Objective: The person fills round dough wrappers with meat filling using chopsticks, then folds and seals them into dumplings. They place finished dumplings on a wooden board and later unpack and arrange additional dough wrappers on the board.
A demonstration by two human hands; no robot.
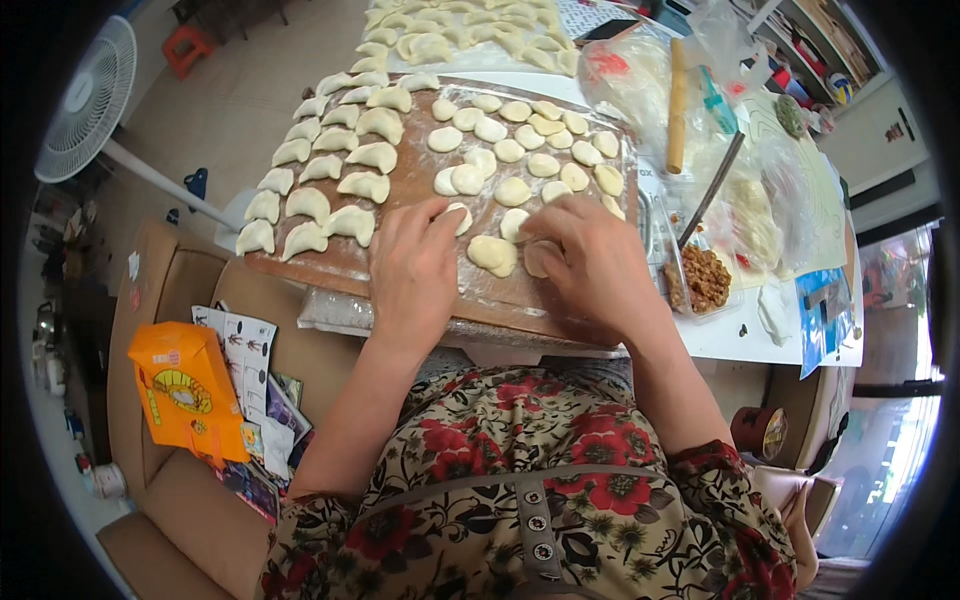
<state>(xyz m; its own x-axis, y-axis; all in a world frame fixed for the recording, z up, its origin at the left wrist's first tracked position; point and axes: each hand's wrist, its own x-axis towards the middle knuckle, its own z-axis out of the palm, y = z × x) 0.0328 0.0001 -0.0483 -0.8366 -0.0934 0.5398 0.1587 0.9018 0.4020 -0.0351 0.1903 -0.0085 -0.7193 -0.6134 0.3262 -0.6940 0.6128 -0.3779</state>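
Observation:
On a floured wooden board [480,292] lie flattened dough rounds [512,192] at the right and rows of folded dumplings [367,186] at the left. My left hand [414,262] is at the board's near middle, its fingertips at a small dough round [459,218]. My right hand [589,259] is bent over a dough piece [538,257] near the front edge, its fingers against it; whether they grip it is unclear. Overlapping dough rounds [493,256] lie between my hands. Minced filling [701,279] fills part of a clear plastic container with a dark stick [712,187] standing in it.
More dumplings [427,46] cover a sheet beyond the board. A rolling pin [676,105] and plastic bags [626,75] are at the back right. A blue packet [825,311] lies at the table's right edge. An orange bag [187,394] rests on the sofa, and a white fan [90,97] stands at the left.

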